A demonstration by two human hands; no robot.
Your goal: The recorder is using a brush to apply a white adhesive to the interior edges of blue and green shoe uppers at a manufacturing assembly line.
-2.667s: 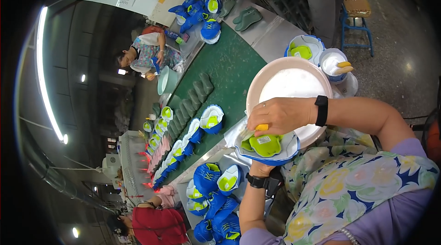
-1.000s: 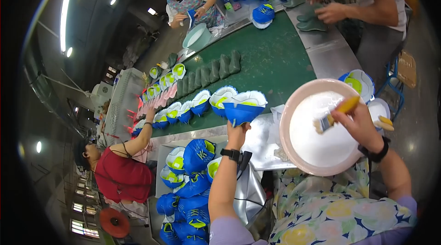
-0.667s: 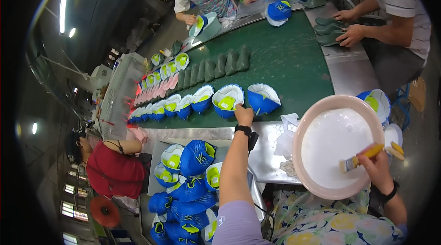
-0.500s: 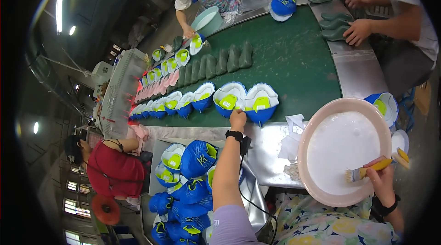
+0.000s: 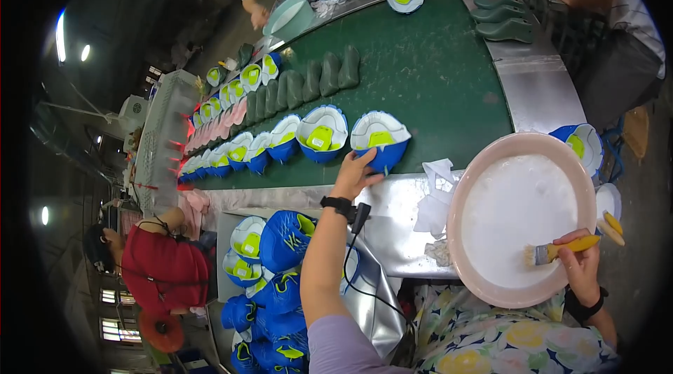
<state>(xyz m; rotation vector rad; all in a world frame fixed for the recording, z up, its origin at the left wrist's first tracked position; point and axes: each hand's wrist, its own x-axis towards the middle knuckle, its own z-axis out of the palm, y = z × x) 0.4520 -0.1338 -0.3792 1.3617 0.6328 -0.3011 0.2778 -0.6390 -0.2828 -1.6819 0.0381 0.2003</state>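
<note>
My left hand (image 5: 356,175) has its fingers apart at the near side of a blue shoe upper (image 5: 392,158) with white lining and a lime-green insert; the fingertips touch its lower edge. This upper lies on the green conveyor belt (image 5: 442,93). Just left of it is another blue upper (image 5: 322,134), at the end of a row of several more. My right hand (image 5: 580,265) is closed around the yellow handle of a flat paintbrush (image 5: 547,253). Its bristles are at the white liquid in a pink basin (image 5: 457,216).
Several green shoe lasts (image 5: 329,74) and pink ones stand mid-belt. Blue uppers (image 5: 287,237) are piled in a bin by my left forearm. A white cloth (image 5: 436,199) lies beside the basin. One co-worker stands across the belt near a green basin (image 5: 291,16); others are at left and right.
The row of uppers and lasts has shifted left. My left hand's fingers have spread, and a gap has widened between the two nearest uppers. The co-worker opposite has let go of an upper.
</note>
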